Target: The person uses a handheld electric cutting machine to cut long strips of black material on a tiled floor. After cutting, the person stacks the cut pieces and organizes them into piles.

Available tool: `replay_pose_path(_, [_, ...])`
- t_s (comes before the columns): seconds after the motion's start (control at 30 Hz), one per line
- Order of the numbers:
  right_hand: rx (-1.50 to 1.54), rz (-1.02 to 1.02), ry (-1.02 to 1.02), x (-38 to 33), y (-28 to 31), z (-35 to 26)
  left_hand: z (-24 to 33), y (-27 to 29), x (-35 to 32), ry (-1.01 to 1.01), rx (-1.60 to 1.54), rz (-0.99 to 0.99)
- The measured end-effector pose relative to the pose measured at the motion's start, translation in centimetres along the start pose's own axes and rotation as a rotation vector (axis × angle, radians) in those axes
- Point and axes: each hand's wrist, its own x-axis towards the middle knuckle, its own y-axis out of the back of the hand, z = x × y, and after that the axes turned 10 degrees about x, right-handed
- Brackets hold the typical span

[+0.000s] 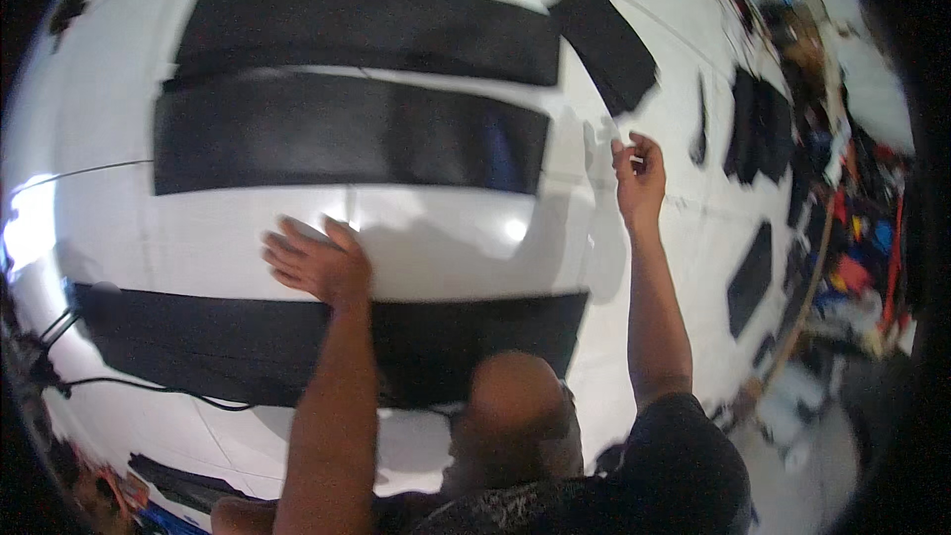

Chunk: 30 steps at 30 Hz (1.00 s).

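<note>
My left hand (322, 263) hovers over the white floor with its fingers spread and nothing in them. It lies between a shiny black panel (347, 139) ahead and another long black panel (198, 337) nearer me. My right hand (642, 178) is raised to the right of the shiny panel, its thumb and fingers curled toward each other. Whatever they pinch, if anything, is too small and blurred to make out. Just beyond that hand lies a smaller black rectangular piece (606, 45), set at a slant. A further long black panel (367, 25) rests behind the shiny one.
On the right are a narrow dark item (700, 119), folded black pieces (758, 129) and a dark flat piece (750, 282). Mixed clutter (862, 248) lines the right edge. A black cable (158, 388) runs along the near panel at left. My knee (515, 396) is beside it.
</note>
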Motion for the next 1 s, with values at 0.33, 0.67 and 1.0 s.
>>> replay_pose_path(0.33, [-0.158,-0.157,-0.496,-31.3,16.7,17.5,-0.9,-4.6,-10.7,-0.054,-0.1,0.073])
replay_pose_path(0.67, [0.232,-0.091,-0.581,-40.2,19.1,11.3,-16.3,4.6,-17.1,-0.316,-0.854,0.05])
replay_pose_path(1.0, [0.637,-0.116,-0.523,-44.5,28.7,10.3,-31.6,15.2,-26.7,-0.511,-0.676,0.067])
